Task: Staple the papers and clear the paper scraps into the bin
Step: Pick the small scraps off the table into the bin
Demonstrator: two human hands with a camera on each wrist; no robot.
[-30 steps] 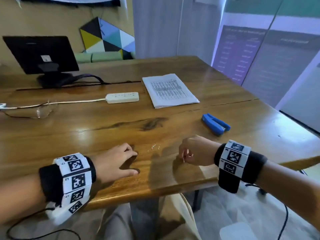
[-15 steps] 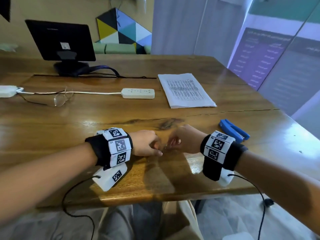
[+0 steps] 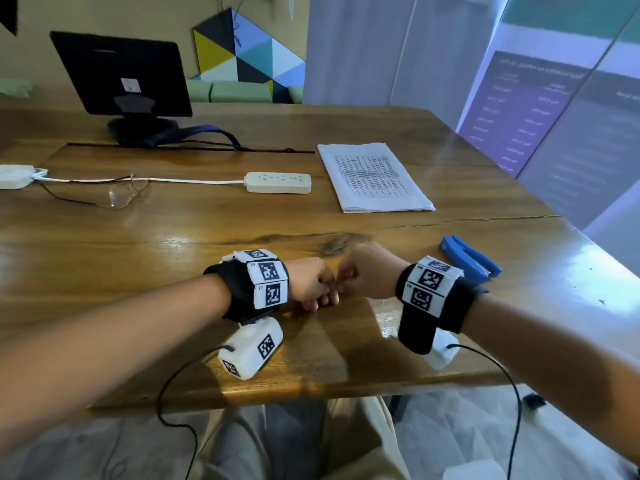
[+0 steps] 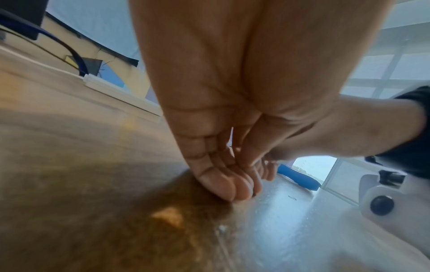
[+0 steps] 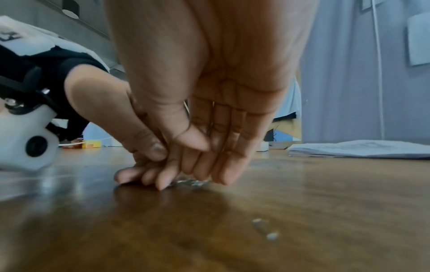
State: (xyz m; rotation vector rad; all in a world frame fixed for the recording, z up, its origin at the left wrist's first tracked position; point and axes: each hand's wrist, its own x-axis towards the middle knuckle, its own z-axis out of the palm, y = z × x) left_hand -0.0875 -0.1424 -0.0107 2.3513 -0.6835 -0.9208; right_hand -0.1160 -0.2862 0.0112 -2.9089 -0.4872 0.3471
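Observation:
My left hand (image 3: 317, 296) and right hand (image 3: 349, 280) meet fingertip to fingertip on the wooden table (image 3: 173, 258). In the right wrist view the right hand (image 5: 209, 169) points straight down. The left fingers (image 5: 139, 176) touch the table opposite it. A small shiny heap of scraps (image 5: 190, 182) lies between them. Two tiny loose scraps (image 5: 271, 235) lie nearer the camera. In the left wrist view the left hand (image 4: 225, 189) presses straight fingers on the wood. The blue stapler (image 3: 469, 258) lies right of my right wrist. The stack of printed papers (image 3: 375, 176) lies farther back.
A white power strip (image 3: 278, 182) with its cord runs left of the papers, and glasses (image 3: 121, 197) lie on the cord. A black monitor (image 3: 121, 74) stands at the back left. The table's front edge (image 3: 311, 389) runs just behind my wrists. No bin is in view.
Both hands moved from near the table's front edge, apart, towards the middle and came together around the scraps. The right hand's curled fingers now point straight down.

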